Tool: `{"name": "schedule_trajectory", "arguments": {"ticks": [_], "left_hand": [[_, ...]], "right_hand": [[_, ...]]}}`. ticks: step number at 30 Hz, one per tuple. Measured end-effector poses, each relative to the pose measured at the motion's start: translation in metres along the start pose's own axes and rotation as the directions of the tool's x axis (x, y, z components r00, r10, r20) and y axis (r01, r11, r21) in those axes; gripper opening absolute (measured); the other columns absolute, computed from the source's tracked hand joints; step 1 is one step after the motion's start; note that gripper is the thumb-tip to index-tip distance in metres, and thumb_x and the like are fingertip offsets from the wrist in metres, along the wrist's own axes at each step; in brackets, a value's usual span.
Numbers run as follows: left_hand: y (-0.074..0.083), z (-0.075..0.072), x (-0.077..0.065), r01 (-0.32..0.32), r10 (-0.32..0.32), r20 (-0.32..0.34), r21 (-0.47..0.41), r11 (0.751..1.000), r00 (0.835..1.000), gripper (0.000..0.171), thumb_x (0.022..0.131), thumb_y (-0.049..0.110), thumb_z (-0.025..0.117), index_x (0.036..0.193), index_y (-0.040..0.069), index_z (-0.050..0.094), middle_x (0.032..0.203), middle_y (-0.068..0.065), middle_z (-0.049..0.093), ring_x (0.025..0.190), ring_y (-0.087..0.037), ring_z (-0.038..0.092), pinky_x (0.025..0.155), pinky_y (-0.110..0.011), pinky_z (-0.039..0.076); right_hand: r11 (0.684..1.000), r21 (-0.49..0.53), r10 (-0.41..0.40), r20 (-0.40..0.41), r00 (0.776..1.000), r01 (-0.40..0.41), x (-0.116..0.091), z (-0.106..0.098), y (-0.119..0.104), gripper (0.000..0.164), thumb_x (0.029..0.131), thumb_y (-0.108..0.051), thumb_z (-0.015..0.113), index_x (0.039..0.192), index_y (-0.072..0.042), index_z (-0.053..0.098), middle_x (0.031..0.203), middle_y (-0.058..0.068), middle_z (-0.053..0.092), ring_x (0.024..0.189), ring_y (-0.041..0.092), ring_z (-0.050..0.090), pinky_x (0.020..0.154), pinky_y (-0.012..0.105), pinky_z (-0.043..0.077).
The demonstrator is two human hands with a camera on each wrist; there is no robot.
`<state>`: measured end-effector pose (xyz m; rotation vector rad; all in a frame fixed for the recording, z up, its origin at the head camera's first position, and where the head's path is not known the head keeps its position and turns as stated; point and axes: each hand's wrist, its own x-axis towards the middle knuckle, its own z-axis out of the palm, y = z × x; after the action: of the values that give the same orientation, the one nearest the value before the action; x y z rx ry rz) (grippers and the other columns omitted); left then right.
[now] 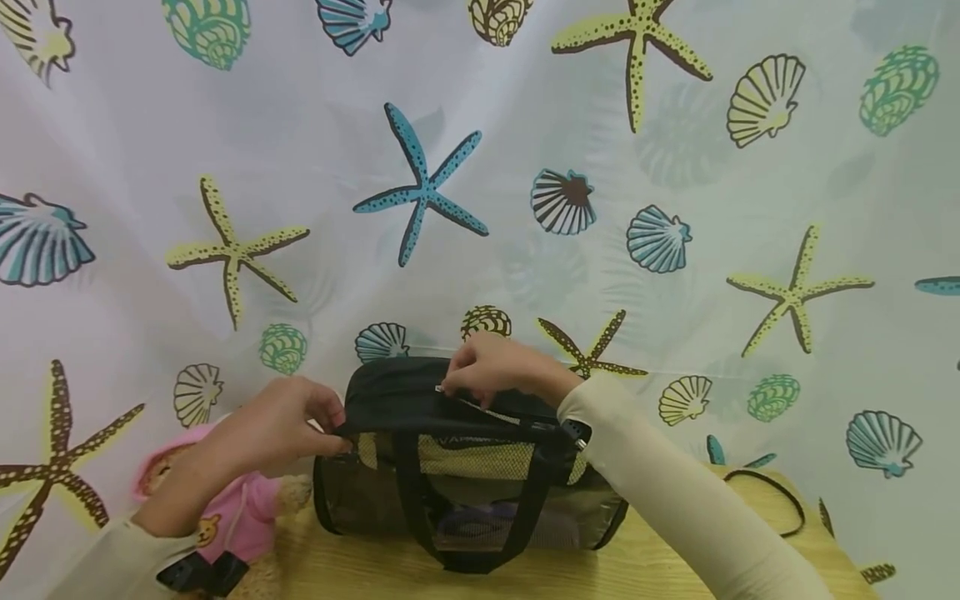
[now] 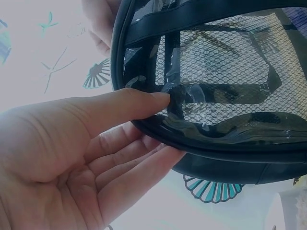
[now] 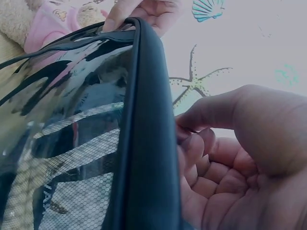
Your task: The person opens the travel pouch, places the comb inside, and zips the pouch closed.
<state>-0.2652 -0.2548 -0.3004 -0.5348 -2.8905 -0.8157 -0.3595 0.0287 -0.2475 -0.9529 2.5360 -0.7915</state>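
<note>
A see-through bag [image 1: 360,500] with black trim and black handles stands upright on the wooden table. My left hand [image 1: 288,417] grips its upper left corner. The left wrist view shows the left thumb [image 2: 139,103] on the clear panel, with the fingers behind the black edge. Above the bag's black top [image 1: 397,392], my right hand [image 1: 498,364] pinches the zipper pull [image 1: 440,388], a small metallic tab at the fingertips. The zipper line runs right from there under the hand. In the right wrist view the bag's black edge [image 3: 151,120] partly hides those right fingertips [image 3: 192,143].
A teddy bear [image 1: 243,508] in a pink hooded top sits left of the bag, partly behind my left forearm. On the table [image 1: 637,567], a black cord [image 1: 795,500] curves at the right. Behind everything hangs a white curtain [image 1: 510,275] printed with starfish and shells.
</note>
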Motion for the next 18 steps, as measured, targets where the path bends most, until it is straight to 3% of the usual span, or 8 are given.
{"name": "schedule_trajectory", "arguments": {"ticks": [5, 14, 18], "left_hand": [[0.0, -0.001, 0.001, -0.003, 0.003, 0.014, 0.002, 1.0, 1.0, 0.021, 0.081, 0.024, 0.087, 0.089, 0.011, 0.072, 0.086, 0.003, 0.075, 0.086, -0.013, 0.067, 0.075, -0.035, 0.055], [-0.003, -0.001, 0.0, -0.034, 0.034, -0.008, 0.022, 0.999, 0.999, 0.021, 0.08, 0.026, 0.087, 0.084, 0.014, 0.07, 0.082, 0.007, 0.074, 0.082, -0.01, 0.066, 0.074, -0.033, 0.054], [-0.002, 0.0, 0.0, -0.042, 0.042, -0.005, 0.009, 0.999, 0.999, 0.021, 0.08, 0.026, 0.087, 0.084, 0.014, 0.07, 0.081, 0.007, 0.074, 0.082, -0.01, 0.067, 0.074, -0.033, 0.054]], "right_hand": [[0.999, 0.031, 0.014, -0.002, 1.0, -0.014, -0.012, -0.007, 0.012, 0.023, 0.103, -0.021, 0.06, 0.095, -0.012, 0.08, 0.064, -0.002, 0.054, 0.056, 0.011, 0.047, 0.066, 0.029, 0.06], [0.997, 0.076, 0.016, 0.004, 1.0, -0.017, -0.032, -0.021, 0.026, 0.025, 0.104, -0.02, 0.057, 0.099, -0.009, 0.079, 0.072, -0.001, 0.059, 0.057, 0.011, 0.05, 0.063, 0.029, 0.058], [0.996, 0.093, 0.014, 0.008, 1.0, -0.014, -0.046, -0.026, 0.04, 0.028, 0.106, -0.019, 0.053, 0.101, -0.007, 0.077, 0.089, 0.003, 0.067, 0.06, 0.012, 0.05, 0.065, 0.03, 0.058]]}}
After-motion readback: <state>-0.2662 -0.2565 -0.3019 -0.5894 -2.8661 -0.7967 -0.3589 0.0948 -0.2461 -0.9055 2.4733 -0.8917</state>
